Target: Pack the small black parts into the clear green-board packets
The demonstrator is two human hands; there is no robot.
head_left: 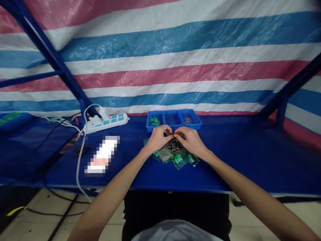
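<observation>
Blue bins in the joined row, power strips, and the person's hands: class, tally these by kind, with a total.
Blue bins: 3
Power strip: 1
Left hand and right hand: 2
Total: 6

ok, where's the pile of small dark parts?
Head view, just right of centre: the pile of small dark parts lies between the left hand and right hand, blue bins behind, plastic bags along its near side.

Parts (174, 146) seemingly dark; bins (173, 118) blue; tarp (180, 74) striped red-white-blue
</observation>
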